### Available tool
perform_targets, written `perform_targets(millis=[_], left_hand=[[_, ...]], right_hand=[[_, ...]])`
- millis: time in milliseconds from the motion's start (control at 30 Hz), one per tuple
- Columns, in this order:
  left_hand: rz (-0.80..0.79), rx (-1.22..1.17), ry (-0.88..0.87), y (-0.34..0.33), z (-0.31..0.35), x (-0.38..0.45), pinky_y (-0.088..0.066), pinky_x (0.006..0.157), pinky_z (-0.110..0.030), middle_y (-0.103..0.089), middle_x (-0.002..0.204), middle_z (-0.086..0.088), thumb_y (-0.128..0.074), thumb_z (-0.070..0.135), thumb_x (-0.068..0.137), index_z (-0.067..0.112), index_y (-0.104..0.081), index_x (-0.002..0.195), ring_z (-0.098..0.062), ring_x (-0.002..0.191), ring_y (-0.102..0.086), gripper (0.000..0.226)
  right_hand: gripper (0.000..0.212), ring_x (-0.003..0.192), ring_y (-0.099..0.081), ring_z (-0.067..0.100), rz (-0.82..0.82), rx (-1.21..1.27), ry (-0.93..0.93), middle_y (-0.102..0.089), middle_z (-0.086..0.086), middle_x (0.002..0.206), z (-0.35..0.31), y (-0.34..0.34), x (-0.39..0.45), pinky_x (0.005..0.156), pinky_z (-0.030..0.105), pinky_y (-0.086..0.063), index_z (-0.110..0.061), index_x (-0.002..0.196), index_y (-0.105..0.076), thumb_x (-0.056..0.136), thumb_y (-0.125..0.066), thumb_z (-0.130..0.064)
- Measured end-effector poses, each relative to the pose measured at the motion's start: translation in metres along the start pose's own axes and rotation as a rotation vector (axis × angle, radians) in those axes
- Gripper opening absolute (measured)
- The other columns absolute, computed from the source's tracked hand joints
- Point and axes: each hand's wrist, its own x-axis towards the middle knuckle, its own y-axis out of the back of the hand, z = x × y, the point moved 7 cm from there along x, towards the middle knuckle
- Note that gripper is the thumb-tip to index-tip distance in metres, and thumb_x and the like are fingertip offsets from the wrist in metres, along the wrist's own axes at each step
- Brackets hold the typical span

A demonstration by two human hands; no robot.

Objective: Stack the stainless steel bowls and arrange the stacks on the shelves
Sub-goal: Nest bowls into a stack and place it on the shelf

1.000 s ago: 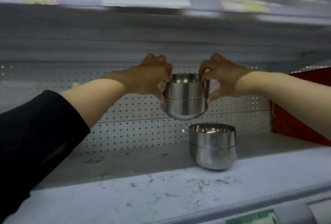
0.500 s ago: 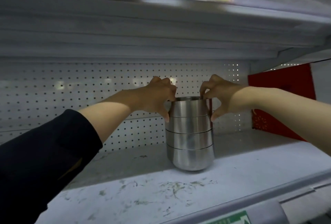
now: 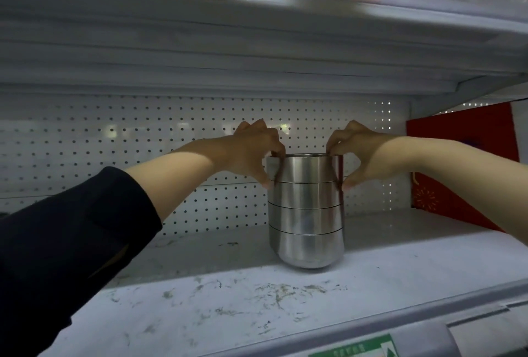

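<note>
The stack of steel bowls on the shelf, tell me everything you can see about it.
The stack of steel bowls is four nested bowls of brushed, shiny metal, each seam showing as a thin dark line. It stands upright on the scuffed white shelf, in front of the pegboard back wall, with the bottom bowl tapering to a narrower base. The left hand and right hand pinch the top bowl at opposite sides, fingers on the rim and thumbs against its wall. A red box stands apart to its right.

The stack of bowls [image 3: 305, 211] stands on the shelf [image 3: 228, 308] between the left hand [image 3: 251, 151] and right hand [image 3: 360, 153], pegboard [image 3: 114, 142] behind them.
</note>
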Motion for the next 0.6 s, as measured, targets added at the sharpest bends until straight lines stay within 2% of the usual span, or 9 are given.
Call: perform_targets(millis=[33,100,167,267,333,433,533,600], left_hand=[[0.01,-0.018,0.032,0.003,-0.005,-0.007,-0.017,0.09,-0.026,-0.047,0.112,0.007,-0.077,0.043,0.067,0.03,-0.056,0.117,-0.012,0.108,-0.03,0.056],[0.032,-0.037,0.085,0.013,-0.015,-0.027,-0.015,0.091,-0.026,-0.048,0.117,0.008,-0.077,0.041,0.067,0.038,-0.054,0.116,-0.013,0.114,-0.031,0.054],[0.018,-0.001,0.149,0.021,-0.028,-0.056,-0.015,0.09,-0.027,-0.048,0.119,0.009,-0.076,0.043,0.068,0.042,-0.055,0.113,-0.013,0.115,-0.031,0.05],[-0.05,0.033,0.301,0.032,-0.048,-0.116,-0.02,0.091,-0.03,-0.044,0.121,0.015,-0.074,0.048,0.067,0.05,-0.054,0.108,-0.013,0.114,-0.029,0.045],[-0.094,0.003,0.37,0.039,-0.058,-0.164,-0.018,0.091,-0.028,-0.042,0.12,0.019,-0.073,0.05,0.068,0.051,-0.054,0.106,-0.009,0.112,-0.027,0.042],[-0.166,-0.1,0.417,0.051,-0.069,-0.235,-0.027,0.093,-0.021,-0.049,0.116,0.024,-0.073,0.047,0.069,0.043,-0.06,0.106,0.0,0.11,-0.041,0.04],[-0.237,-0.072,0.456,0.059,-0.081,-0.303,-0.03,0.088,-0.024,-0.047,0.101,0.031,-0.069,0.062,0.058,0.05,-0.06,0.092,0.002,0.101,-0.041,0.037],[-0.241,-0.033,0.46,0.06,-0.093,-0.342,-0.029,0.088,-0.029,-0.047,0.094,0.028,-0.067,0.066,0.055,0.053,-0.058,0.084,-0.001,0.098,-0.037,0.033]], right_hand=[[0.06,0.118,-0.028,0.004,0.026,0.042,0.03,-0.037,-0.023,0.126,-0.006,0.007,-0.003,0.098,0.024,-0.034,-0.034,0.124,-0.053,0.07,-0.073,-0.052],[0.045,0.114,-0.027,-0.005,0.099,0.158,0.09,-0.04,-0.036,0.116,-0.026,0.026,-0.005,0.091,0.019,-0.029,-0.047,0.108,-0.057,0.067,-0.071,-0.056],[0.04,0.111,-0.03,-0.01,0.174,0.252,0.163,-0.042,-0.04,0.114,-0.058,0.042,-0.002,0.085,0.012,-0.026,-0.051,0.1,-0.059,0.062,-0.066,-0.061],[0.038,0.11,-0.037,-0.009,0.224,0.308,0.286,-0.044,-0.039,0.114,-0.119,0.053,0.012,0.083,0.009,-0.026,-0.054,0.101,-0.058,0.064,-0.064,-0.062],[0.039,0.113,-0.039,-0.007,0.22,0.343,0.367,-0.044,-0.037,0.116,-0.166,0.052,0.022,0.088,0.014,-0.03,-0.052,0.103,-0.059,0.066,-0.062,-0.063],[0.038,0.117,-0.038,-0.008,0.185,0.368,0.489,-0.046,-0.035,0.117,-0.234,0.043,0.035,0.099,0.022,-0.031,-0.05,0.105,-0.058,0.069,-0.061,-0.062],[0.031,0.109,-0.034,-0.026,0.122,0.427,0.581,-0.042,-0.044,0.11,-0.293,0.032,0.044,0.093,0.01,-0.028,-0.058,0.101,-0.052,0.071,-0.062,-0.06],[0.031,0.112,-0.026,-0.028,0.131,0.448,0.624,-0.038,-0.045,0.112,-0.326,0.029,0.048,0.087,0.006,-0.027,-0.06,0.099,-0.051,0.069,-0.06,-0.063]])
